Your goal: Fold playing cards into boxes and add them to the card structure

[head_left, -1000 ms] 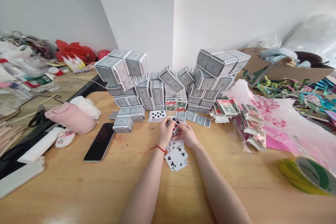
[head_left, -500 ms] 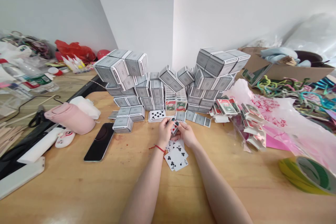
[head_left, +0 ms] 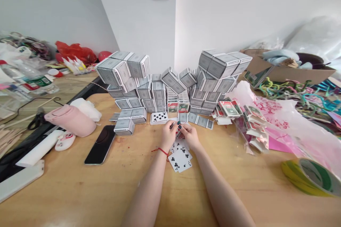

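Observation:
My left hand (head_left: 168, 135), with a red string at the wrist, and my right hand (head_left: 190, 137) meet at the middle of the table. Both are closed, thumbs and fingertips pinching a playing card (head_left: 177, 133) between them; most of it is hidden by the fingers. Below them several loose playing cards (head_left: 181, 159) lie face up, overlapping, with clubs showing. Just beyond my left hand rests a stack of cards (head_left: 159, 116) with a spade card on top. Grey-backed cards (head_left: 200, 120) are fanned out past my right hand.
Blocks folded from grey cards form tall stacks at left (head_left: 112, 71) and right (head_left: 221, 64), with card boxes (head_left: 172, 107) between. A phone (head_left: 99, 145) and pink pouch (head_left: 70, 120) lie left. Emptied boxes (head_left: 255, 127), a plastic bag (head_left: 282, 113) and tape roll (head_left: 293, 177) lie right.
Both hands have stayed together and shifted only slightly, their fingertips still pinching the card. Less of its face shows between the fingers now. The blocks and loose cards look the same.

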Tool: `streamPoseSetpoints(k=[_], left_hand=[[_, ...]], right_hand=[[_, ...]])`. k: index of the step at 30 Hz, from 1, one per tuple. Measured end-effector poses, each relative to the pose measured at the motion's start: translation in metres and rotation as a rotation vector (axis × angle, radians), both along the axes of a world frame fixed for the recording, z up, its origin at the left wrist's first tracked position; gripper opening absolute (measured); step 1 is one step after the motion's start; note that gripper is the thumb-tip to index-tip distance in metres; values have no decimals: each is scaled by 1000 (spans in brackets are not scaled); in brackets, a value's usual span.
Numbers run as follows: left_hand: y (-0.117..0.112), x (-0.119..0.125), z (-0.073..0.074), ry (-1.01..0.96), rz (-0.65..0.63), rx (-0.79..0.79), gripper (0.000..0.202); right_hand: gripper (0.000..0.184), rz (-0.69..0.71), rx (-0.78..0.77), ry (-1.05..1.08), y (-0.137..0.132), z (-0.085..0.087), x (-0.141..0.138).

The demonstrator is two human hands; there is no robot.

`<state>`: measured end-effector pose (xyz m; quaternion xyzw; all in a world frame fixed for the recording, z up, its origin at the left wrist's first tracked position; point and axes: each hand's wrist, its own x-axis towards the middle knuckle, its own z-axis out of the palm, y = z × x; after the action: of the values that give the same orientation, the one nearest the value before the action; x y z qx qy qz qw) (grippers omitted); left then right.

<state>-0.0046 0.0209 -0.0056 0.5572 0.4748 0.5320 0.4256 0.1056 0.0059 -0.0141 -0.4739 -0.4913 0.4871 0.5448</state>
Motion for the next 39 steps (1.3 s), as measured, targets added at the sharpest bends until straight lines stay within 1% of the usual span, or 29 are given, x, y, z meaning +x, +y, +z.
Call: streamPoseSetpoints(k=[3, 7, 10, 12, 14, 17, 21, 24, 27, 30, 33, 36, 39], left_hand=[[0, 1, 1, 3, 31, 18, 16], [0, 3, -1, 16, 71, 32, 17], [2, 4, -6, -72, 77, -29, 20], [4, 4, -10, -147, 53, -83, 22], [6, 3, -13, -178, 26, -109, 25], [5, 3, -12, -123, 13, -79, 27], [0, 3, -6, 34, -2, 4, 30], [-3, 3, -4, 163, -5, 37, 32], [-2, 2, -5, 256, 3, 45, 33], [0, 2, -8, 278, 14, 44, 34], [3, 2, -12, 261, 14, 36, 35], [5, 1, -13, 245, 16, 10, 35], [6, -1, -12, 217, 10, -25, 34]], right_hand=[[25, -13, 6, -9, 1, -2, 0], [23, 8, -3, -8, 2, -5, 0], [21, 3, 30, -39, 1, -6, -1], [19, -16, 47, -60, 1, -5, -1], [18, -29, 39, -65, 1, -4, -1], [21, -46, 13, -70, 0, -1, -1], [25, -81, 21, -92, -2, 3, -3], [27, -58, 5, -80, -3, 4, -3], [30, -45, -11, -73, -2, 4, -2], [32, -61, -9, -92, -1, 4, -1], [31, -47, -15, -91, -1, 4, 0], [27, -10, -36, -62, -1, 4, 0], [22, 48, -79, -7, -3, 4, 1]])
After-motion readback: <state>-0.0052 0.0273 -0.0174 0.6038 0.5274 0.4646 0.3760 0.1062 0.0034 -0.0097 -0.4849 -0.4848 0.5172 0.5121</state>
